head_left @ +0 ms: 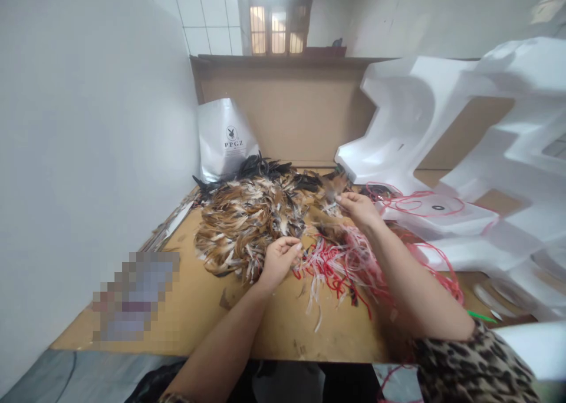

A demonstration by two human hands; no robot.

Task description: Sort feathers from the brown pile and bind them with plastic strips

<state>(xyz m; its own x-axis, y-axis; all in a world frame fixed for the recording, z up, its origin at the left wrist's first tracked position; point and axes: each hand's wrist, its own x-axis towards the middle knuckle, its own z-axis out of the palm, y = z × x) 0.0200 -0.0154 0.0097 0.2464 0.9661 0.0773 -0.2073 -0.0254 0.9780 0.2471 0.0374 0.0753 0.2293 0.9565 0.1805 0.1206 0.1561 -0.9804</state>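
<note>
A large pile of brown, white and grey feathers [247,220] lies in the middle of the table. My left hand [280,260] is at the pile's right front edge, thumb and forefinger pressed together; anything between them is too small to make out. Farther back and to the right, my right hand [359,210] is closed in a pinch on a feather [335,186], brownish and slightly blurred. Below and between the hands lies a tangle of red and white strings [329,264].
Black feathers [265,166] lie behind the pile, before a white PPGZ bag [225,138]. White foam packing [398,108] stands at the right, with a loop of pink string [420,205] on it. A cardboard panel [305,108] borders the back; a white wall [101,126] borders the left.
</note>
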